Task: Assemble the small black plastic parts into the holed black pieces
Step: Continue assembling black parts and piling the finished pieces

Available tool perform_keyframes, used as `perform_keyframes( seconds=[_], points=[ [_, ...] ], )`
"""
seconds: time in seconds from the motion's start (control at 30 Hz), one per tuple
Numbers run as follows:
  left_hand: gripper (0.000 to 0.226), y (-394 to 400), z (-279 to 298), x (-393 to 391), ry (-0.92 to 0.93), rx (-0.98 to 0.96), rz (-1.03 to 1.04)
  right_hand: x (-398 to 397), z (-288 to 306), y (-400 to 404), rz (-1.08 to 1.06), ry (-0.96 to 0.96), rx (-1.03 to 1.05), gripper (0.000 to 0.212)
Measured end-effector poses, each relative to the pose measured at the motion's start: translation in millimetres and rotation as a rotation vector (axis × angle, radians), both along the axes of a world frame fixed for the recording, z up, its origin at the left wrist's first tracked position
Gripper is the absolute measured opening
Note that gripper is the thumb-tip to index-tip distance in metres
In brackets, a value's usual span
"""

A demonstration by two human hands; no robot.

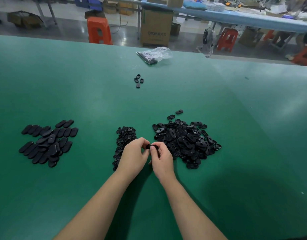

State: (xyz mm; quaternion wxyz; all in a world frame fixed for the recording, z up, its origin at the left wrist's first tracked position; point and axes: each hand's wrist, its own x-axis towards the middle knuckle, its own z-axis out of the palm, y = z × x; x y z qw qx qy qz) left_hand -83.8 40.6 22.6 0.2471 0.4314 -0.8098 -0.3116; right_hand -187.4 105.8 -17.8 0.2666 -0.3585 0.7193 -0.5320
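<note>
Both of my hands meet at the centre of the green table, fingers curled around one black piece: my left hand pinches it from 9 o'clock, my right hand from 3 o'clock. Whether the small part is already seated in it I cannot tell. Just beyond my left hand, at 11 o'clock, lies the heap of small black parts. At 2 o'clock sits the big pile of holed black pieces. Well off at 9 o'clock lies a pile of oval pieces. Four loose pieces and a plastic bag lie far off at 12 o'clock.
</note>
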Motion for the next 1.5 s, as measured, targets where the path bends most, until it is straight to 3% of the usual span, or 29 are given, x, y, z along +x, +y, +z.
perform_keyframes(
  seconds=[0.13,0.23,0.33,0.47,0.63,0.8,1.07,1.33,1.5],
  points=[
    [0.020,0.8,-2.8,7.3,-0.120,-0.219,-0.080,0.1,3.4,1.2,-0.004,-0.048,-0.046,0.015],
    [0.018,-4.7,-1.5,19.2,-0.142,-0.346,-0.005,1.5,7.4,2.0,-0.017,-0.115,-0.068,0.018],
    [0.018,-23.5,-3.0,43.2,-0.133,-0.315,0.224,2.5,10.4,3.7,0.005,-0.126,-0.052,0.017],
    [0.021,-55.7,-13.5,93.4,-0.296,-0.216,0.488,4.4,12.2,5.4,0.025,-0.113,-0.038,0.015],
    [0.034,-70.9,-23.8,134.2,-0.430,-0.127,0.649,5.1,11.8,5.2,0.031,-0.081,-0.024,0.013],
    [0.022,-72.2,-25.7,135.8,-0.462,-0.184,0.589,5.7,11.7,4.9,0.031,-0.051,-0.001,0.013],
    [0.031,-74.6,-24.8,136.7,-0.429,-0.176,0.651,6.8,13.0,5.6,0.031,-0.022,0.010,0.015],
    [0.023,-58.5,-28.3,83.1,-0.185,-0.172,0.269,6.9,12.9,5.2,0.035,0.008,0.030,0.015],
    [0.024,-55.1,-39.7,71.4,-0.154,-0.139,0.312,7.3,12.5,4.5,0.033,0.032,0.046,0.013]
  ],
)
